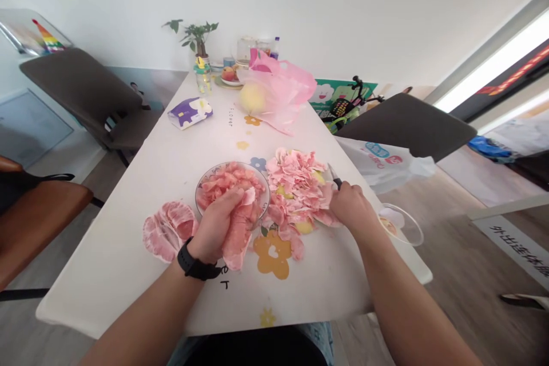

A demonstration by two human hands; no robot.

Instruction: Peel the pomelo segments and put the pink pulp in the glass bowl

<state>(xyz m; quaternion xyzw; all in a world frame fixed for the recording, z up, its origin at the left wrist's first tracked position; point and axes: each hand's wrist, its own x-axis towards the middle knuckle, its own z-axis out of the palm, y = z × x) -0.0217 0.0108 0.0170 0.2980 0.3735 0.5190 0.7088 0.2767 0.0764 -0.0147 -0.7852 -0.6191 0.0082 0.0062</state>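
Citrus segment (237,234) gripped in left fingers (233,199), at near edge of bowl (265,205), right fingers (348,193) clasping knife (337,182)

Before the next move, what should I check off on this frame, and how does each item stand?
1. Fruit segment held: ok, in the left hand by the bowl.
2. Bowl upright: ok, with pink pulp inside.
3. Knife away from the left hand: ok, it is across the peelings, at the right hand.
4. Right hand's grip on the knife firm: cannot tell, fingers hide it.
5. Table right of the bowl clear: not ok, peelings are heaped there.
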